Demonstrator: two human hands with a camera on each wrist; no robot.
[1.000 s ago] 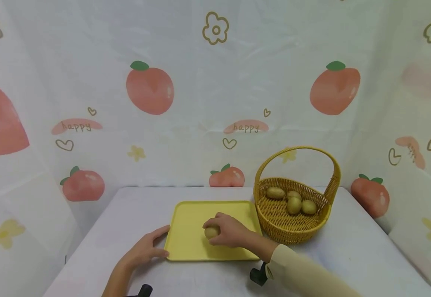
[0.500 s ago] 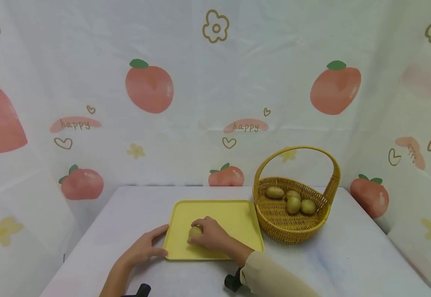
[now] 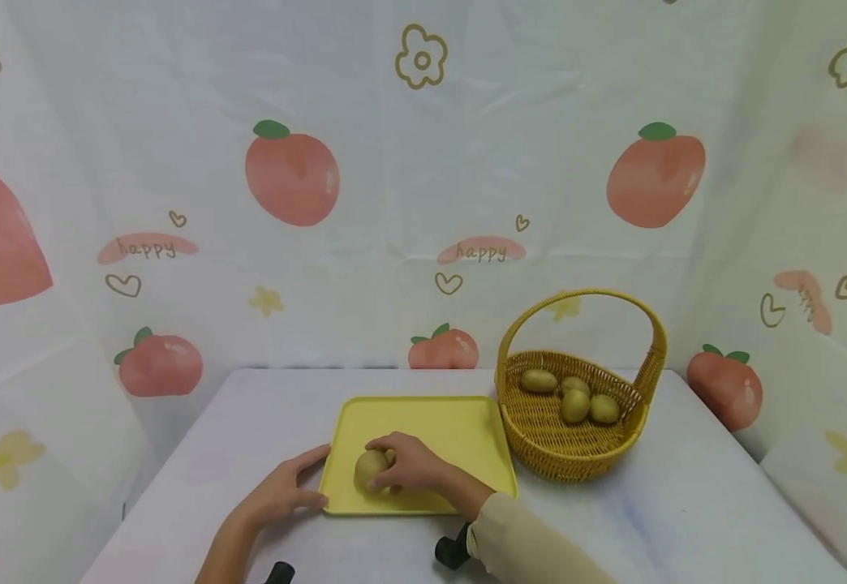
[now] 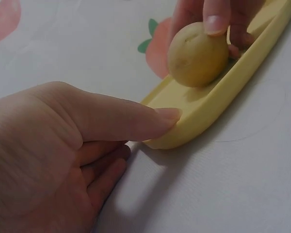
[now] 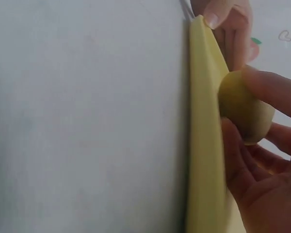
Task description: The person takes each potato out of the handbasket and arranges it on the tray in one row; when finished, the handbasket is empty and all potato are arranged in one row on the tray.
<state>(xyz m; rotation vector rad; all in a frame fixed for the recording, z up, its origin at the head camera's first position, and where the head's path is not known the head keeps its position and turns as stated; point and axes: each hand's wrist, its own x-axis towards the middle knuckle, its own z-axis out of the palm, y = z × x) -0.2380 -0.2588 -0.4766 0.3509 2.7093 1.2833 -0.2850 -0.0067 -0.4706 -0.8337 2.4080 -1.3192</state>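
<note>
A round, light-brown potato [image 3: 371, 470] is at the left part of the yellow tray [image 3: 453, 422], low over its surface or on it. My right hand [image 3: 412, 464] pinches the potato from its right side. In the right wrist view, the potato [image 5: 245, 107] sits between the thumb and fingers. My left hand [image 3: 277, 491] touches the tray's left edge with its fingers spread. The left wrist view has that thumb resting on the rim near the corner, beside the potato [image 4: 199, 56]. Its other fingers lie below the thumb.
A wicker basket [image 3: 577, 466] with a tall handle stands right of the tray, touching or nearly touching it. Several potatoes [image 3: 575, 405] lie inside. The white table [image 3: 657, 503] ends at a printed backdrop [image 3: 365, 308] behind and at both sides.
My right hand has carried the potato leftward across the tray, then slightly lower near the left edge. More of the potato now shows past the fingers. The left hand stays on the tray's edge.
</note>
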